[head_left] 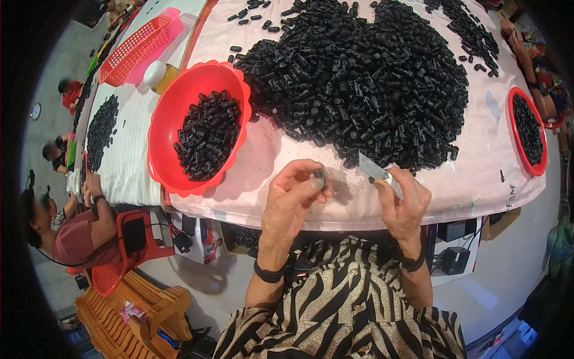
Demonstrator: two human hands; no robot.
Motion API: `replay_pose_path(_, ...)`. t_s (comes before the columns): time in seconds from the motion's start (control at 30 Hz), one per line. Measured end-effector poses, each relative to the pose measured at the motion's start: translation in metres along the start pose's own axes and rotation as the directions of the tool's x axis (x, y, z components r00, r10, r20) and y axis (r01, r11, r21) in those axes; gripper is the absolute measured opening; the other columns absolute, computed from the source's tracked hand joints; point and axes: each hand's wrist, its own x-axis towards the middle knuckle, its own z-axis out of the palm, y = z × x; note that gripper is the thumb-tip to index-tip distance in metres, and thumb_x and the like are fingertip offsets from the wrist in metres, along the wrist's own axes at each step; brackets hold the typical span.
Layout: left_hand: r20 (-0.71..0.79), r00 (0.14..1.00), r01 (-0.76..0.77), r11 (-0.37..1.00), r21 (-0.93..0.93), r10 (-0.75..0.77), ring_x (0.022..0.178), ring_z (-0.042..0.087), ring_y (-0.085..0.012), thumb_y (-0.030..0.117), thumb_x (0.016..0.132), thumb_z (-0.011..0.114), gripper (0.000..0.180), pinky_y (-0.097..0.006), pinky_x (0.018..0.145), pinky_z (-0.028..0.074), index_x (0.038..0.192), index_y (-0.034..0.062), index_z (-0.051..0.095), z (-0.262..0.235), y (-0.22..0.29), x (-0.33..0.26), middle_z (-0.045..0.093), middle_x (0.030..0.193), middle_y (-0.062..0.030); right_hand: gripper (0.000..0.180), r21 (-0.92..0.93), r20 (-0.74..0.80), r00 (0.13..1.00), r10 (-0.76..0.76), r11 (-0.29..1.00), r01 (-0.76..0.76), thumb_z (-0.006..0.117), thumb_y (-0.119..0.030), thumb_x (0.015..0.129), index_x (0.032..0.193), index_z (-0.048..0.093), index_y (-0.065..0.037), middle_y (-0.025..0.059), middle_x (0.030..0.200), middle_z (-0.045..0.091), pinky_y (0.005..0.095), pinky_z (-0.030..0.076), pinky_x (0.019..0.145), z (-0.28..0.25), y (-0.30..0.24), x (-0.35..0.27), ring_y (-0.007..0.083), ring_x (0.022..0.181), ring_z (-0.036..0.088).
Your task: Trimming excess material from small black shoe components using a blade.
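Note:
Between the thumb and fingers of my left hand [293, 194] is a small black plastic piece [320, 176], held just above the table's near edge. My right hand [402, 200] grips a knife [372, 166] with a flat, pale metal blade that points up and left toward the black pieces. The two hands are apart, and the blade does not touch the held piece. Right beyond them spreads a large heap of black plastic pieces [365, 84]. To the left, a red scalloped bowl [160, 143] contains many similar black pieces [209, 136].
A pink cloth [263, 149] covers the table. At the right stands a red oval basin [515, 122] of black pieces. A jar [162, 76] and a red basket [134, 51] lie back left. People sit at the left, one by a red chair [122, 251]; another person's arms [523, 51] show far right.

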Motion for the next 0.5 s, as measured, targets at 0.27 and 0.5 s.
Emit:
replay_pose_path(0.27,-0.013,1.0,0.015,1.0,-0.022,-0.015,0.076,0.066,-0.0186,0.005,0.087,0.062,0.025,-0.024,0.067,0.052,0.111,-0.0002,0.058,0.0018,0.0015,0.0,0.065,0.096,-0.0132,0.023,-0.01,0.003,1.0,-0.025,1.0,0.025,0.071,-0.014,0.079,0.09,0.059,0.002,0.0139,0.07,0.061,0.0333,0.044,0.045,-0.0002,0.0008,0.0013,0.0258,0.053,0.059)
replay_pose_path(0.5,0.024,1.0,0.012,0.999,-0.038,-0.011,0.075,0.066,-0.0177,0.007,0.089,0.06,0.024,-0.023,0.064,0.052,0.112,0.0002,0.058,-0.0048,-0.0012,0.0003,0.066,0.099,-0.0128,0.023,-0.011,0.01,1.0,-0.013,1.0,0.013,0.071,-0.014,0.079,0.09,0.059,0.002,0.0141,0.07,0.06,0.0345,0.044,0.046,-0.0003,0.0008,-0.0013,0.0273,0.053,0.058)
